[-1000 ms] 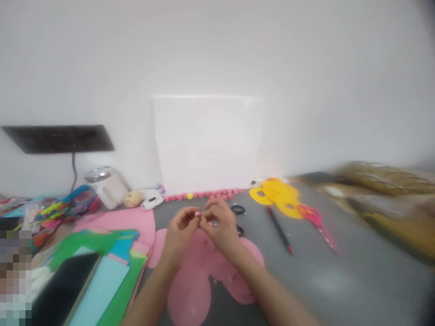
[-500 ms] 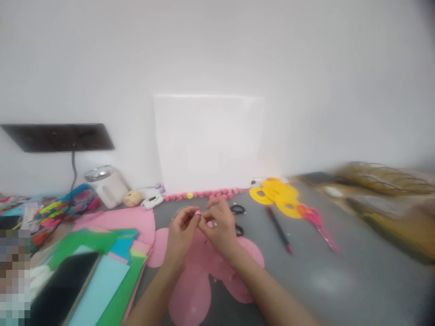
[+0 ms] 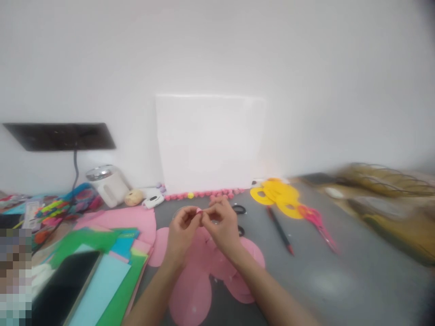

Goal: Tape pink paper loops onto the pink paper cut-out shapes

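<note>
My left hand (image 3: 182, 231) and my right hand (image 3: 224, 228) meet above the table, fingertips pinched together on a small pink paper piece (image 3: 199, 211). Fingers hide most of that piece. Below the hands lie several round pink paper cutouts (image 3: 190, 294), overlapping one another. Black scissor handles (image 3: 239, 209) show just right of my right hand, the rest hidden. Behind the hands runs a row of small pink rolled bits (image 3: 204, 194) with one yellow bit (image 3: 190, 195) among them.
A white board (image 3: 210, 145) leans on the wall. To the right are yellow paper rings (image 3: 288, 208), a black pencil (image 3: 280, 231) and pink scissors (image 3: 317, 222). Coloured paper sheets (image 3: 105, 280) and a phone (image 3: 64, 290) lie left, near a white canister (image 3: 108, 188).
Both hands stay together on the small pink paper piece, fingers shifting slightly around it. The whole view has shifted a few pixels.
</note>
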Action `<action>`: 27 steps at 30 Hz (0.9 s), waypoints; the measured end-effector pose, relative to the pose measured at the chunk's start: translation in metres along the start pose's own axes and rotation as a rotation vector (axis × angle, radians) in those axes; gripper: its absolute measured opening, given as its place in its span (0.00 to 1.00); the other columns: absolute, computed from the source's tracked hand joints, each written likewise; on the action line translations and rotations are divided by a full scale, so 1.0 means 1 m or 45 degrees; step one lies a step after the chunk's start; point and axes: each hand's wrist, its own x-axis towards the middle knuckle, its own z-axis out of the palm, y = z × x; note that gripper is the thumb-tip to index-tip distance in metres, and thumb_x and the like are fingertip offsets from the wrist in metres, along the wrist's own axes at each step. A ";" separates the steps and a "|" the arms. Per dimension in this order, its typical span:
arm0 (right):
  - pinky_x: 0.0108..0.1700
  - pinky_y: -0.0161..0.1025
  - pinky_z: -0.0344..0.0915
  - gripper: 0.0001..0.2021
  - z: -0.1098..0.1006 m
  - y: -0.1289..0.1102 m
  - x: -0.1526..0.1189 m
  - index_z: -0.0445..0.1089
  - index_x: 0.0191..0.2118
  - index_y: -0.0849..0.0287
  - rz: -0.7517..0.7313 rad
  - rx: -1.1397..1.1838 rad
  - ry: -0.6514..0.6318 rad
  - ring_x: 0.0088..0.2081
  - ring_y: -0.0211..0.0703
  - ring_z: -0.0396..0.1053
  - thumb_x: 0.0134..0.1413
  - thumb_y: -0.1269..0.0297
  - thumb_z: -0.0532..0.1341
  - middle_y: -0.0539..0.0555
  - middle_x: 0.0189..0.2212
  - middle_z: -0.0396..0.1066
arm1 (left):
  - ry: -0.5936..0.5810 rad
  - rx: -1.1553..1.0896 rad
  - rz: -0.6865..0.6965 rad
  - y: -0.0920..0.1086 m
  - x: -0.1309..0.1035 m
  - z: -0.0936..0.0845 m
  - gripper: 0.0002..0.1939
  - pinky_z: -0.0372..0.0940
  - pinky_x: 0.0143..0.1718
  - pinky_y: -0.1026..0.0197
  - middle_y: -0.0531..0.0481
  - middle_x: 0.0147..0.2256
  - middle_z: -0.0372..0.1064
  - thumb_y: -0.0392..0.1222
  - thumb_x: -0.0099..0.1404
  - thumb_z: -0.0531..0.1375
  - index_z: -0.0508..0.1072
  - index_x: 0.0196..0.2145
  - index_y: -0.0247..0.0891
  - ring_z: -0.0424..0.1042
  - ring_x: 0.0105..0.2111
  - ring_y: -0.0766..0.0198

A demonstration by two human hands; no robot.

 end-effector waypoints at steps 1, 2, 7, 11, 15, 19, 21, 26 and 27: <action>0.27 0.32 0.66 0.06 0.000 0.000 0.000 0.67 0.20 0.60 0.001 -0.009 0.004 0.32 0.38 0.64 0.44 0.73 0.58 0.52 0.28 0.60 | 0.015 0.011 0.013 0.000 0.000 0.000 0.10 0.66 0.40 0.58 0.48 0.34 0.70 0.43 0.53 0.63 0.72 0.33 0.36 0.70 0.37 0.60; 0.27 0.32 0.67 0.06 0.000 0.000 0.000 0.68 0.21 0.60 0.003 -0.017 0.006 0.32 0.38 0.64 0.45 0.73 0.58 0.52 0.28 0.60 | 0.031 0.025 0.024 0.001 0.000 -0.001 0.11 0.66 0.41 0.58 0.48 0.34 0.71 0.43 0.53 0.64 0.72 0.33 0.36 0.70 0.37 0.60; 0.29 0.33 0.69 0.05 -0.001 0.005 0.000 0.71 0.23 0.60 0.007 -0.003 -0.015 0.34 0.39 0.67 0.45 0.72 0.59 0.53 0.31 0.63 | 0.086 0.081 0.054 0.005 -0.002 -0.003 0.12 0.66 0.40 0.57 0.46 0.34 0.73 0.43 0.50 0.65 0.74 0.33 0.35 0.71 0.37 0.58; 0.28 0.33 0.70 0.04 -0.002 0.007 0.000 0.71 0.24 0.60 -0.007 0.000 -0.022 0.32 0.38 0.68 0.45 0.72 0.59 0.54 0.33 0.63 | 0.086 0.069 0.044 0.006 -0.002 -0.003 0.12 0.66 0.39 0.58 0.46 0.33 0.74 0.43 0.50 0.66 0.75 0.32 0.35 0.72 0.37 0.59; 0.29 0.33 0.70 0.05 -0.002 0.004 0.001 0.71 0.24 0.59 0.027 -0.012 -0.019 0.34 0.40 0.68 0.45 0.73 0.59 0.54 0.32 0.65 | 0.081 0.005 0.027 0.005 -0.001 -0.003 0.11 0.66 0.39 0.59 0.48 0.33 0.74 0.42 0.49 0.66 0.75 0.32 0.36 0.71 0.36 0.61; 0.28 0.32 0.69 0.07 -0.002 0.001 0.001 0.70 0.21 0.60 0.045 -0.023 -0.045 0.34 0.39 0.68 0.45 0.73 0.59 0.54 0.30 0.65 | 0.067 -0.019 -0.009 0.005 0.000 -0.003 0.11 0.66 0.38 0.60 0.48 0.33 0.73 0.42 0.49 0.66 0.75 0.31 0.36 0.71 0.35 0.62; 0.28 0.32 0.68 0.07 -0.002 0.003 0.000 0.68 0.21 0.60 0.005 -0.062 -0.032 0.34 0.39 0.68 0.46 0.73 0.59 0.53 0.30 0.65 | 0.059 0.021 0.012 0.005 0.000 -0.003 0.11 0.66 0.37 0.60 0.48 0.32 0.73 0.42 0.50 0.65 0.74 0.32 0.36 0.71 0.35 0.61; 0.30 0.34 0.68 0.06 -0.002 0.014 -0.003 0.67 0.24 0.60 -0.309 -0.328 0.002 0.29 0.35 0.66 0.48 0.75 0.56 0.55 0.34 0.63 | 0.047 0.406 0.366 0.007 -0.001 -0.005 0.12 0.65 0.35 0.60 0.48 0.34 0.71 0.37 0.53 0.62 0.74 0.37 0.40 0.69 0.33 0.62; 0.30 0.34 0.67 0.07 -0.003 0.015 -0.003 0.67 0.25 0.60 -0.369 -0.393 -0.008 0.28 0.35 0.66 0.48 0.75 0.55 0.55 0.34 0.63 | 0.053 0.494 0.449 0.007 -0.002 -0.005 0.11 0.65 0.35 0.60 0.48 0.35 0.70 0.36 0.53 0.61 0.74 0.36 0.40 0.69 0.33 0.62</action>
